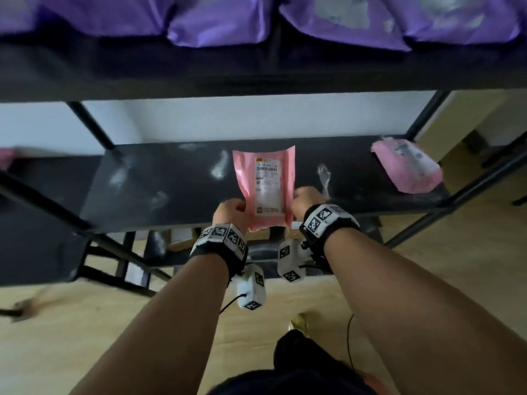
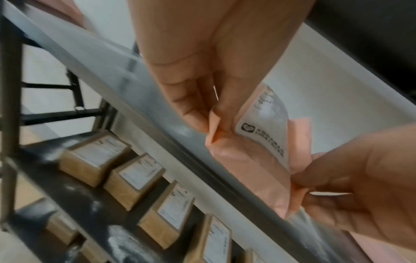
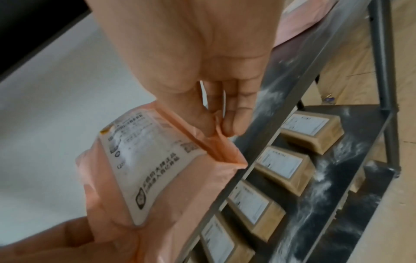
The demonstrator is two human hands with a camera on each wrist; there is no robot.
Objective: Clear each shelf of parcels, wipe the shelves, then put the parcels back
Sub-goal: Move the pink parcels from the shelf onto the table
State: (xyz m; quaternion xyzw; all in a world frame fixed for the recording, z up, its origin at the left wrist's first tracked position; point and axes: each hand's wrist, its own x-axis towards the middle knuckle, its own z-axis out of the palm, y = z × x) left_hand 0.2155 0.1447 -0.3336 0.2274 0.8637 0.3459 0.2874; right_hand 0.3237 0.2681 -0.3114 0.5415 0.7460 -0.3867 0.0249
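Note:
A pink parcel [image 1: 264,186] with a white label hangs over the front of the dusty black middle shelf [image 1: 171,183]. My left hand [image 1: 230,210] pinches its left edge and my right hand [image 1: 306,198] pinches its right edge. In the left wrist view the left fingers [image 2: 193,113] nip a fold of the pink parcel [image 2: 252,160], with the right hand [image 2: 360,186] at the other side. The right wrist view shows the right fingers [image 3: 227,122] nipping the seam of the pink parcel [image 3: 171,178]. A second pink parcel [image 1: 407,166] lies at the shelf's right end.
Purple parcels [image 1: 216,21] fill the top shelf. Brown boxes [image 3: 283,170] with white labels line the dusty shelf below. A black frame post [image 1: 91,124] stands at the back left. Another shelf unit [image 1: 34,238] adjoins on the left. The floor [image 1: 114,323] is pale wood.

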